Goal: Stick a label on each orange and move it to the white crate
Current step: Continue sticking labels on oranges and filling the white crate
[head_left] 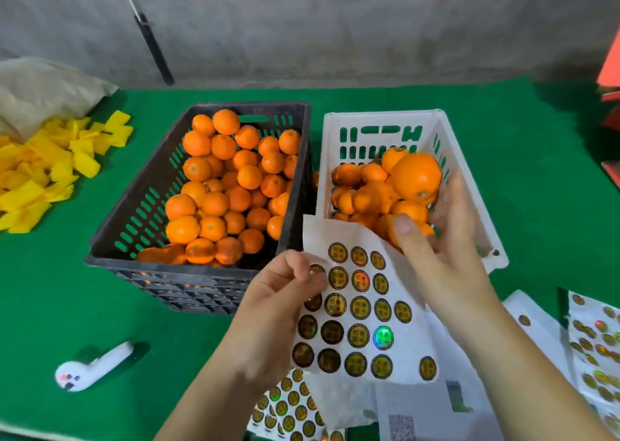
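A black crate [141, 212] sat at the centre of the frame, heaped with oranges [214, 185], and a white crate [375, 128] stood just beside it on the right, partly filled with more oranges [362, 192]. Both rested on a green cloth [100, 306]. The left hand [281, 306], low in the middle of the frame, pinched the left edge of a sheet of labels [355, 309] between its thumb and curled fingers, holding the sheet up in front of the near corner of the white crate. The sheet carried rows of round gold labels, one of them glinting green. The right hand [446, 239] was over the near right part of the white crate with its fingers spread and nearly straight; a single orange [416, 175] sat just above its fingertips, on top of the pile inside the white crate, and whether the fingers touched it could not be told. More label sheets [597, 340] lay at the lower right and bottom edge. A heap of yellow strips [50, 169] lay at the left, below a crumpled sack [43, 88], and a small white device [90, 367] lay at the lower left.
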Tool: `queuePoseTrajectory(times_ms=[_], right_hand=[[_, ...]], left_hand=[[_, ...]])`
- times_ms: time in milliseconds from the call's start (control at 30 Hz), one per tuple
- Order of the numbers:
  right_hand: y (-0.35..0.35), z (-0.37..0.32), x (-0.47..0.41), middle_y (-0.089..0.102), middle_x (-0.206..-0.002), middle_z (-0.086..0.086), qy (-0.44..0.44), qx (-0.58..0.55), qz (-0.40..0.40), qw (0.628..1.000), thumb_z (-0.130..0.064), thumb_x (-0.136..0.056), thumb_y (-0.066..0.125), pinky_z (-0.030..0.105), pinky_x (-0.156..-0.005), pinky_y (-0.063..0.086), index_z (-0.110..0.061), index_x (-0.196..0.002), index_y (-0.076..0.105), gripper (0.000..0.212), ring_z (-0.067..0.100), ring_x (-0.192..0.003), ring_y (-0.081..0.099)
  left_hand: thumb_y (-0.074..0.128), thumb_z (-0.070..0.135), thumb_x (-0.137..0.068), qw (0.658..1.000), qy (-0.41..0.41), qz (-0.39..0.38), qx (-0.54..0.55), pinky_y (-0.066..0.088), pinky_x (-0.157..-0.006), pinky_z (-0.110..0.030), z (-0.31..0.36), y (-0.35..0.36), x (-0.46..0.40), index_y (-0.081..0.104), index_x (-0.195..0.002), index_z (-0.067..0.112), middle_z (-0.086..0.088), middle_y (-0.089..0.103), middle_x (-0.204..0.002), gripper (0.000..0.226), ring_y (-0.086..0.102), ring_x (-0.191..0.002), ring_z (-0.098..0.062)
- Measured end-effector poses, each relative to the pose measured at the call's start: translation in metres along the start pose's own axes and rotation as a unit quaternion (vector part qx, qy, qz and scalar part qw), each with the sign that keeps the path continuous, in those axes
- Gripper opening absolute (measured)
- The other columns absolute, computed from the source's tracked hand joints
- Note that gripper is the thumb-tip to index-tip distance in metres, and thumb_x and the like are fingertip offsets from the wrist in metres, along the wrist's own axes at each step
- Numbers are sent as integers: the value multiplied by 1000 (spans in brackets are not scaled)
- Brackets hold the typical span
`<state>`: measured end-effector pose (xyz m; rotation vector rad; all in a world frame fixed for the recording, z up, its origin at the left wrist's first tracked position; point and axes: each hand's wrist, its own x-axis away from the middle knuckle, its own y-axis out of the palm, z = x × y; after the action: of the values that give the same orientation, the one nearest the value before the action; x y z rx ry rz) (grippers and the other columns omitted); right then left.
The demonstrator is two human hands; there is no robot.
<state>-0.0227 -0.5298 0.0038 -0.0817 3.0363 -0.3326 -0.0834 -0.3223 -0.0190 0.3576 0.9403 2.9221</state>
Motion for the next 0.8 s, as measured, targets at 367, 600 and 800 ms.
queuePoseTrajectory(times_ms=[367, 600, 800], right_hand=[[27, 47, 17, 81, -104, 11, 164, -274, -93, 943, -25, -82, 77, 26, -62, 61, -26, -112, 80, 30, 23, -83, 80], [26, 63, 13, 81, -105, 6, 177, -278, -37, 943, -31, -78, 75, 37, -68, 64, -31, -116, 79, 38, 20, -86, 80], [29, 71, 8, 82, -104, 2, 152, -203, -57, 966, -40, -77, 76, 28, -75, 62, -36, -115, 79, 38, 13, -89, 79]], left_hand=[[55, 12, -103, 806, 110, 14, -581, 57, -81, -40, 75, -95, -85, 64, -115, 27, 6, 74, -113, 22, 68, -97, -19], [64, 36, -94, 447, -271, 224, -823, 40, -112, -57, 118, -219, -158, 37, -151, 30, -15, 15, -153, 63, 37, -134, -48], [63, 25, -98, 366, -317, 212, -849, 53, -99, -48, 102, -226, -188, 22, -159, 28, -15, -11, -161, 73, 45, -133, -46]])
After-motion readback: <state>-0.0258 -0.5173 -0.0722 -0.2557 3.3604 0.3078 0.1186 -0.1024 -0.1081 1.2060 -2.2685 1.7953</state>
